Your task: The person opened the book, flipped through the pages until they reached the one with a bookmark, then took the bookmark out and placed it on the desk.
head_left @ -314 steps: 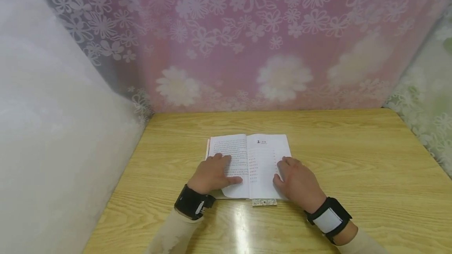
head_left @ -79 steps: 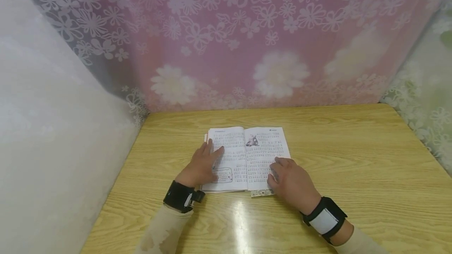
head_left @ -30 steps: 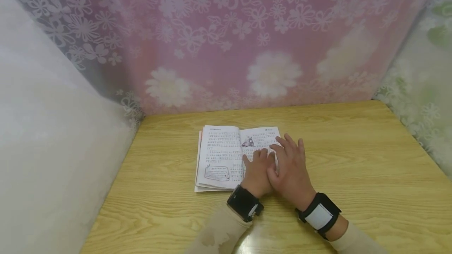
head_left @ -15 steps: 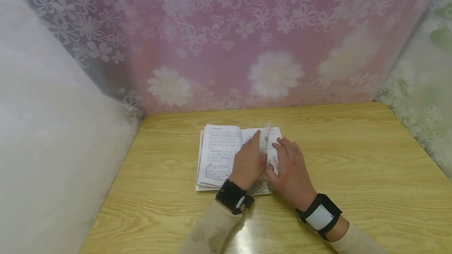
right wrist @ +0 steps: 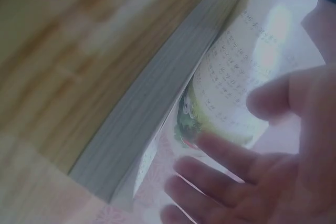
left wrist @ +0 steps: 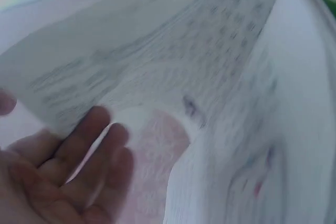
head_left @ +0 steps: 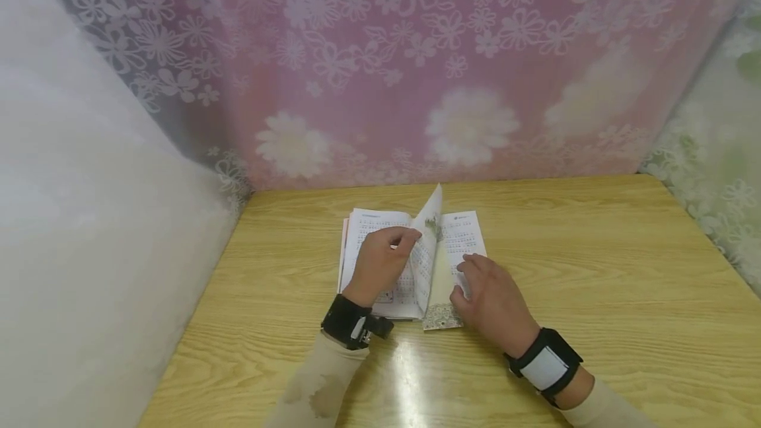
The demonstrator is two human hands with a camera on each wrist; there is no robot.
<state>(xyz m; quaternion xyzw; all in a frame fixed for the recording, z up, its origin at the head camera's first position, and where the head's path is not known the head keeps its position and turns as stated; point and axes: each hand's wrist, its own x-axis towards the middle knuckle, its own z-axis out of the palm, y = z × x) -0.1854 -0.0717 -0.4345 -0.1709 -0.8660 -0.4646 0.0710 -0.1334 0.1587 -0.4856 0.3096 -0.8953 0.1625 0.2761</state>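
An open book (head_left: 373,224) with printed text lies on the wooden table (head_left: 594,269), near its middle. My left hand (head_left: 380,266) hovers over the left page and pinches the edge of one leaf (head_left: 432,226), which stands lifted above the spine. In the left wrist view that leaf (left wrist: 173,51) curves over my fingers (left wrist: 89,145). My right hand (head_left: 490,296) rests with relaxed fingers on the lower part of the right page (head_left: 466,233). The right wrist view shows its fingers (right wrist: 226,156) lying on the page beside the thick block of pages (right wrist: 157,93).
A patterned strip (head_left: 442,317) sticks out under the book's near edge. Flowered pink curtain (head_left: 452,71) closes off the back of the table, white cloth (head_left: 89,230) the left side, pale green lace (head_left: 713,164) the right. Bare wood (right wrist: 63,35) lies around the book.
The left hand, which lay beside the right hand on the right page a second ago, has picked up a leaf and swung it up and leftward. The right hand has stayed put.
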